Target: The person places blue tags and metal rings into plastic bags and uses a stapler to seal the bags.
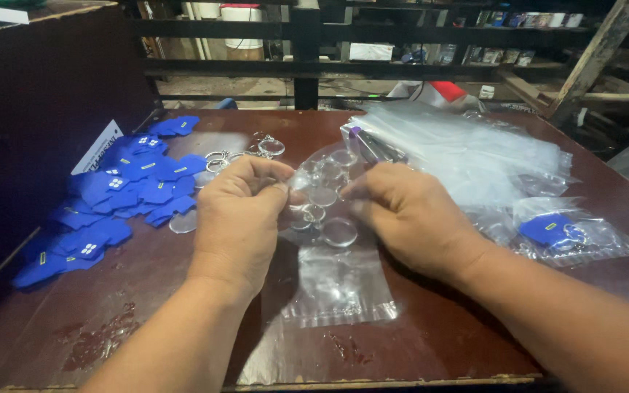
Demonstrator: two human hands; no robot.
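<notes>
Nearest me, my left hand (238, 218) and right hand (409, 215) both pinch a clear plastic bag (329, 240) of clear discs above the table (438, 342). Judging by the slippery film, discs could spill toward the blue pieces (121, 193).

Dark reddish-brown table (438, 335), worn pale along front edge. Royal-blue shirt-shaped pieces (111, 196), small white and yellow marks on several. Clear, colourless plastic bags (467, 156). Transparent round discs (338, 231), silver key rings (271, 145). One blue piece (545, 228) sealed inside clear bag. White card (96, 148), dark lettering.
</notes>
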